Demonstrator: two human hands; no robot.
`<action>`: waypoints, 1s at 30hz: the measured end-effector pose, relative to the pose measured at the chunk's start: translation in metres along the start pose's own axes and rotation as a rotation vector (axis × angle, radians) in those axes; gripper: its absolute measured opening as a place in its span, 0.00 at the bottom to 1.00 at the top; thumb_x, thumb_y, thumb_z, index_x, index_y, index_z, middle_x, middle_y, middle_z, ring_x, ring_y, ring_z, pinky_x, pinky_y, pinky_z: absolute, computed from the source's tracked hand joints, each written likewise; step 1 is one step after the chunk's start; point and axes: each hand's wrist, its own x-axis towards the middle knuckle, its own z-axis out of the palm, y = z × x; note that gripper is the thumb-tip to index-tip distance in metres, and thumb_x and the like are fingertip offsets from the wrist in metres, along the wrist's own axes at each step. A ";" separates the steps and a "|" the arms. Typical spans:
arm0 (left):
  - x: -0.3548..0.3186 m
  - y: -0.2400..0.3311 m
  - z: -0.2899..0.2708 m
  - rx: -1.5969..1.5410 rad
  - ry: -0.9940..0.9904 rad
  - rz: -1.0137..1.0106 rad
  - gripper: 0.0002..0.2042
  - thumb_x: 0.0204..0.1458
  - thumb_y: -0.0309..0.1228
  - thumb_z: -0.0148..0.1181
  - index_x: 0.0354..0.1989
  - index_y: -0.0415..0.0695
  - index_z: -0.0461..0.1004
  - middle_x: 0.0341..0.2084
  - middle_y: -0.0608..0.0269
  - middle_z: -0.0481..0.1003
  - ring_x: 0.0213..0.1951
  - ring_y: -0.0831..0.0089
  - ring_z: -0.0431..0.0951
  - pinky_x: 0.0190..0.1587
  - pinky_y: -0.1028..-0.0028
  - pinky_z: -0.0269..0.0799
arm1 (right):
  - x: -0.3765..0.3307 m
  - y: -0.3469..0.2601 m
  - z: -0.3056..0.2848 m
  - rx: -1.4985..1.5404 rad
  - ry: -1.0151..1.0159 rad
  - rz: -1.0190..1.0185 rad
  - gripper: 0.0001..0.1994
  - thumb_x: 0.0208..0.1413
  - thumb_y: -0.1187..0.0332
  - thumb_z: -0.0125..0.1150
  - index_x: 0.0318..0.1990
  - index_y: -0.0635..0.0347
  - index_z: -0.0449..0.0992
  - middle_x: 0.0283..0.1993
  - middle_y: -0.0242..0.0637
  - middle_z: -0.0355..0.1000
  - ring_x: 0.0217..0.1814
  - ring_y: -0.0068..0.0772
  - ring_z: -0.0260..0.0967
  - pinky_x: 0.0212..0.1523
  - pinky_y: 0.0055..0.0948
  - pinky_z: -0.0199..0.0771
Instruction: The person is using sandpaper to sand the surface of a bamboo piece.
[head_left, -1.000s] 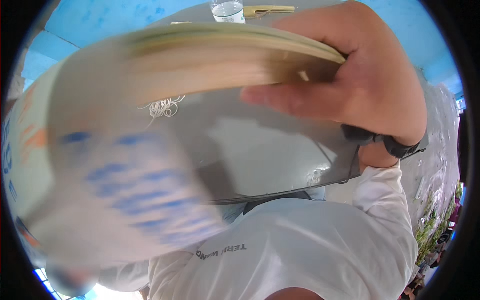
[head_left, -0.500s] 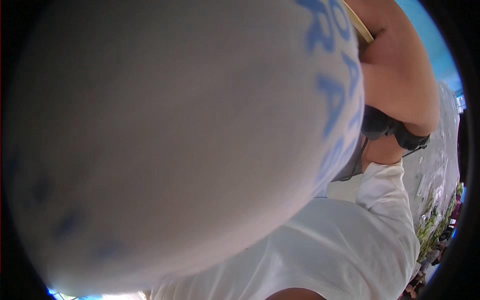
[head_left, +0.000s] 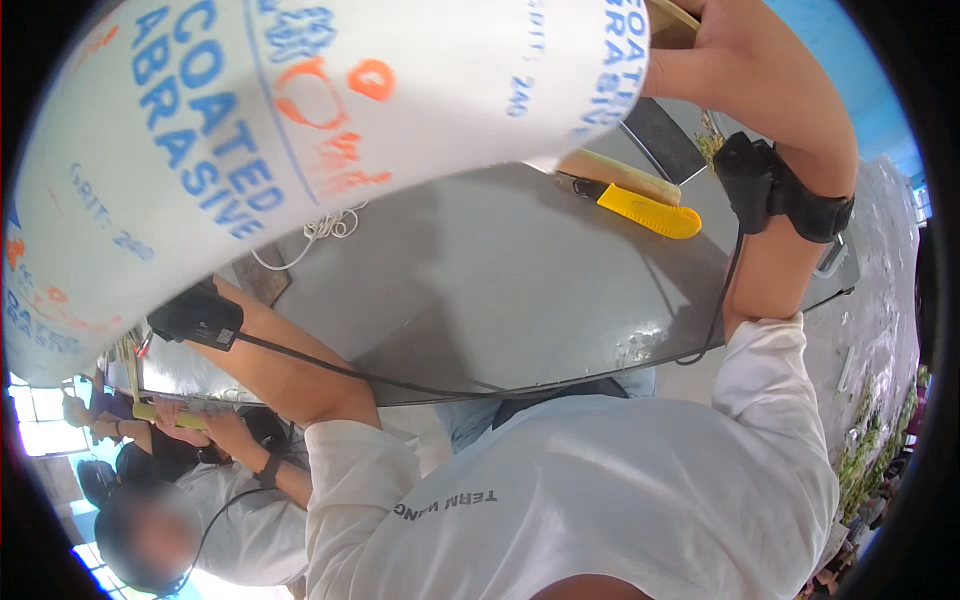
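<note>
A large sheet of sandpaper (head_left: 230, 130), its white back printed in blue and orange, curves across the upper left. My right hand (head_left: 690, 60) is closed at the sheet's right edge, thumb against it; a tan strip (head_left: 672, 22) shows by those fingers, its kind unclear. My left forearm (head_left: 290, 375) reaches up under the sheet, which hides the left hand and its fingers. Below the right hand, a yellow utility knife (head_left: 655, 212) lies on the grey table (head_left: 480, 290) beside a pale wooden or bamboo piece (head_left: 625, 178).
A dark flat block (head_left: 664, 142) lies beyond the knife. White cord (head_left: 335, 228) is bunched near the sheet's lower edge, with a brownish flat piece (head_left: 262, 275) nearby. At lower left a co-worker (head_left: 240, 515) holds a bamboo-like piece (head_left: 170, 412). Black cables run from my wrist devices.
The sheet, which filled most of the view, has swung up and left. Table, knife, cord, my left forearm and the co-worker now show. My right arm has shifted slightly.
</note>
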 end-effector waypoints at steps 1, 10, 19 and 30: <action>0.000 0.000 -0.002 0.001 -0.004 -0.006 0.33 0.67 0.52 0.58 0.66 0.32 0.70 0.63 0.35 0.73 0.67 0.51 0.73 0.69 0.55 0.71 | -0.001 0.006 -0.002 -0.006 -0.007 0.016 0.20 0.56 0.58 0.78 0.44 0.69 0.86 0.28 0.35 0.81 0.24 0.25 0.66 0.26 0.26 0.63; 0.014 0.006 0.008 0.141 -0.101 -0.140 0.33 0.68 0.52 0.57 0.66 0.31 0.70 0.63 0.35 0.73 0.68 0.50 0.73 0.70 0.55 0.71 | 0.003 0.001 -0.029 -0.046 -0.188 0.141 0.17 0.51 0.61 0.78 0.41 0.67 0.86 0.30 0.39 0.83 0.28 0.28 0.74 0.31 0.29 0.71; 0.096 0.007 0.118 0.767 -0.196 -0.839 0.32 0.59 0.33 0.68 0.70 0.34 0.68 0.62 0.46 0.75 0.63 0.62 0.75 0.66 0.64 0.70 | 0.001 0.003 -0.018 -0.335 -0.148 0.198 0.19 0.55 0.55 0.73 0.35 0.66 0.83 0.26 0.48 0.76 0.25 0.44 0.70 0.30 0.39 0.69; 0.115 -0.053 0.155 1.072 -0.445 -0.780 0.31 0.54 0.36 0.75 0.64 0.36 0.73 0.48 0.55 0.80 0.45 0.70 0.79 0.50 0.70 0.76 | -0.002 -0.022 0.000 -0.404 -0.039 -0.030 0.19 0.57 0.52 0.72 0.35 0.61 0.82 0.27 0.48 0.76 0.29 0.52 0.74 0.34 0.43 0.73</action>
